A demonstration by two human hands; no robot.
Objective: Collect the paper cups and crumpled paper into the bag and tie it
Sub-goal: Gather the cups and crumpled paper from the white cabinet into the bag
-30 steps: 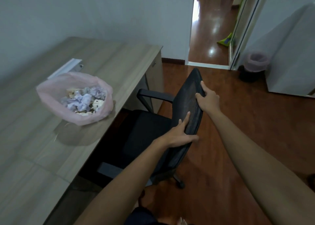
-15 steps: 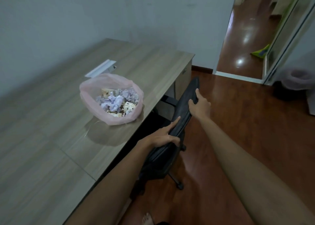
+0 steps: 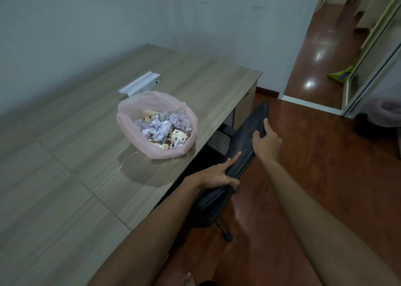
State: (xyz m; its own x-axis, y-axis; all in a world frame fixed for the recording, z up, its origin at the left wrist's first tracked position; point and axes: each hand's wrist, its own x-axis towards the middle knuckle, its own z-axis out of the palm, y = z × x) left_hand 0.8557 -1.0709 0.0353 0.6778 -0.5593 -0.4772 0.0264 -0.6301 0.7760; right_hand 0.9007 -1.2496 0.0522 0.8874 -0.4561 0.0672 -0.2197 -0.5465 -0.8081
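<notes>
A pink plastic bag (image 3: 128,121) stands open on the wooden desk (image 3: 71,173), near its right edge. Inside lie crumpled paper (image 3: 161,126) in white and lilac and several patterned paper cups (image 3: 179,136). Both hands are off the bag, to its right, on the backrest of a black office chair (image 3: 245,144). My left hand (image 3: 219,174) grips the near end of the backrest's top edge. My right hand (image 3: 265,141) holds the far end. The chair's seat is hidden under the desk.
A white power strip (image 3: 140,83) lies on the desk behind the bag. A thin string (image 3: 123,164) trails in front of it. At the far right stands a dark bin (image 3: 378,121) with a pink liner, beside a sliding glass door. My bare foot (image 3: 188,278) shows at the bottom.
The chair has slid in under the desk with both hands on its backrest. The view has turned left, so the bag now sits nearer the middle.
</notes>
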